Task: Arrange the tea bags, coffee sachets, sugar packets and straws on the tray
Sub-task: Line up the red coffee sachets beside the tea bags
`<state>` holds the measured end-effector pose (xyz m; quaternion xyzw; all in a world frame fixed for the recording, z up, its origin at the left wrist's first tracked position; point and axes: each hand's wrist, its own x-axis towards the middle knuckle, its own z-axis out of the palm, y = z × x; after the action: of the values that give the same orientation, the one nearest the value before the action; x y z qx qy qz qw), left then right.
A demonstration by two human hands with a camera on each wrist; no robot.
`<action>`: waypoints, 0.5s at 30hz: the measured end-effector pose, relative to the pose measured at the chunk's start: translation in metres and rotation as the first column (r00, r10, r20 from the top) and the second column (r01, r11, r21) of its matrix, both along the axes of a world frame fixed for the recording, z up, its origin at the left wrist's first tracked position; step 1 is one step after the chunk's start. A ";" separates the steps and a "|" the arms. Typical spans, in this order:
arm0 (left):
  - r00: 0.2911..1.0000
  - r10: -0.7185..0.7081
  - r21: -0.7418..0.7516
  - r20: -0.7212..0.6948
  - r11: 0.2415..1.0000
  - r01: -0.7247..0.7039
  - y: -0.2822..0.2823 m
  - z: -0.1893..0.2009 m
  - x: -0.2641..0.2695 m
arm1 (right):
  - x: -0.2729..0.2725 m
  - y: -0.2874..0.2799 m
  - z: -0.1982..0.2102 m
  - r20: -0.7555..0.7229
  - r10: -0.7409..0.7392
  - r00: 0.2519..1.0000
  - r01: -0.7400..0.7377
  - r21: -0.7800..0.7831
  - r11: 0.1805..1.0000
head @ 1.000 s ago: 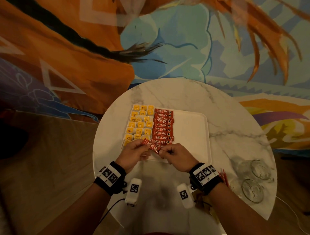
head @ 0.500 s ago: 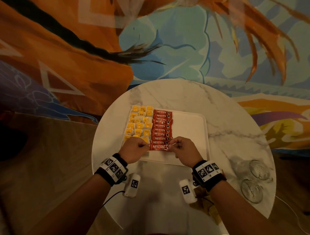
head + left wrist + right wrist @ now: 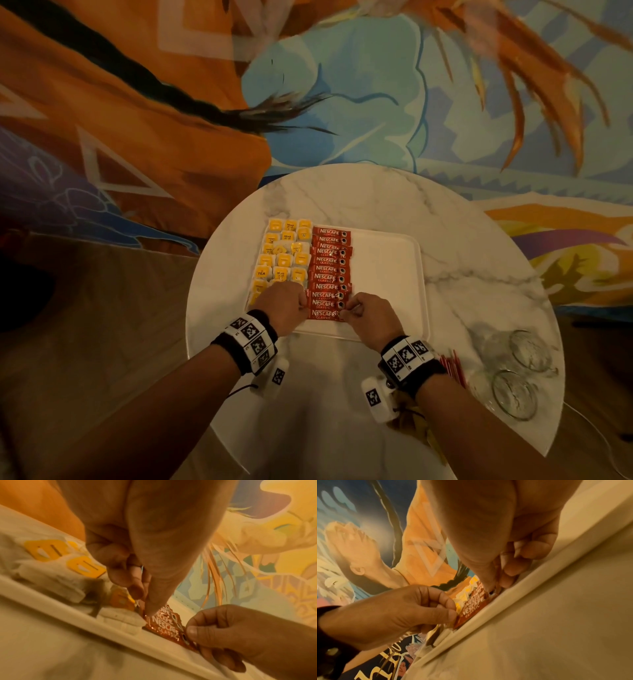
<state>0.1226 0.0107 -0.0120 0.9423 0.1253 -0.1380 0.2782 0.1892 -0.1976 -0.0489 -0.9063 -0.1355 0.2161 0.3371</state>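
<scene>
Coffee sachet [image 3: 323, 314] lies nearest in the red column on tray [image 3: 387, 270] — left hand [image 3: 282, 303] and right hand [image 3: 368, 317] each pinch one end.

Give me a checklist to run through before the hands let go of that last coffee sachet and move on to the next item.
1. Nearest coffee sachet lies flat inside the tray, at the near rim: ok.
2. It lines up with the coffee column: ok.
3. Left hand and right hand each pinch one end of it: ok, not released yet.
4. Tea bags sit in rows left of the coffee: ok.
5. Right part of the tray free for more items: ok.
6. Straws lie on the table, not on the tray: not ok.
7. Sugar packets: cannot tell where they are.
</scene>
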 end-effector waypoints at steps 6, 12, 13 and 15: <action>0.995 -0.100 0.052 0.004 0.994 0.100 -0.003 0.003 0.003 | 0.015 0.000 0.005 0.081 -0.043 0.996 0.045 -0.015 0.999; 0.994 -0.105 0.046 0.020 0.994 0.104 -0.003 0.002 0.006 | 0.023 0.009 -0.001 0.069 -0.039 0.997 0.042 -0.033 0.999; 0.994 -0.107 0.046 0.026 0.993 0.106 -0.003 0.002 0.005 | 0.023 0.010 -0.002 0.067 -0.037 0.997 0.039 -0.035 0.999; 0.994 -0.108 0.048 0.033 0.993 0.106 -0.002 0.000 0.005 | 0.022 0.012 -0.003 0.060 -0.031 0.998 0.034 -0.042 0.999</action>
<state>0.1278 0.0090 -0.0121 0.9560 0.0729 -0.1332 0.2508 0.2113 -0.1856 -0.0515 -0.9214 -0.1262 0.1864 0.3168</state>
